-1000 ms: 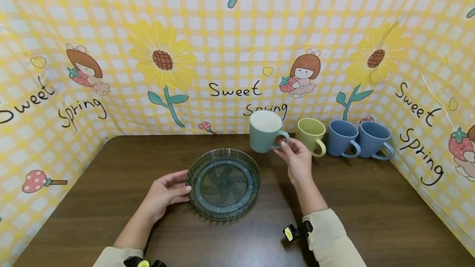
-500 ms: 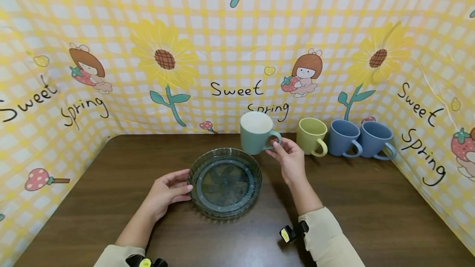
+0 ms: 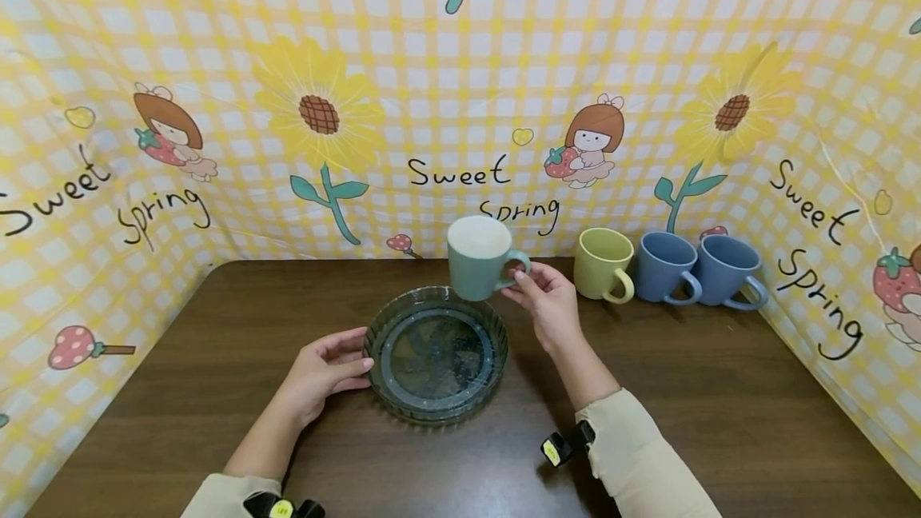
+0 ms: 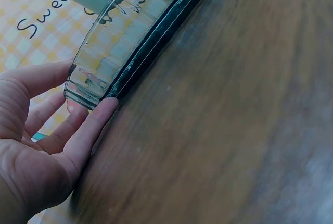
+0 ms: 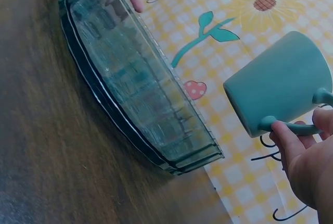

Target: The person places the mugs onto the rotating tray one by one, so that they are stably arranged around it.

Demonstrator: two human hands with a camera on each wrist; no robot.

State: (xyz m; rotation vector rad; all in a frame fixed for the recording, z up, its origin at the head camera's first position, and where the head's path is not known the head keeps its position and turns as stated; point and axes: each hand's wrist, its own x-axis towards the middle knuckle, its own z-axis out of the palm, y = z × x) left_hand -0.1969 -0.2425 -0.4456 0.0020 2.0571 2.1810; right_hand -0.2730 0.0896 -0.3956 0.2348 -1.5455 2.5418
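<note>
In the head view, my right hand (image 3: 548,307) pinches the handle of a teal mug (image 3: 475,262) with a white inside. The mug is held upright in the air, over the far right rim of a round, dark clear glass dish (image 3: 496,378). My left hand (image 3: 316,378) holds the dish's left side, thumb at the rim and other fingers along the outer wall. In the left wrist view, one fingertip meets the dish's base (image 4: 151,52). The right wrist view shows the mug (image 5: 283,83) apart from the dish's ribbed wall (image 5: 135,78).
To the right at the back stand a yellow-green mug (image 3: 600,266) and two blue mugs (image 3: 660,268), handles toward me. A yellow checked cloth (image 3: 432,102) with printed flowers surrounds the brown wooden table (image 3: 216,326) at the back and sides.
My right hand has carried the teal mug leftward, from beside the dish to over its far right rim. The left hand and the dish have stayed in place.
</note>
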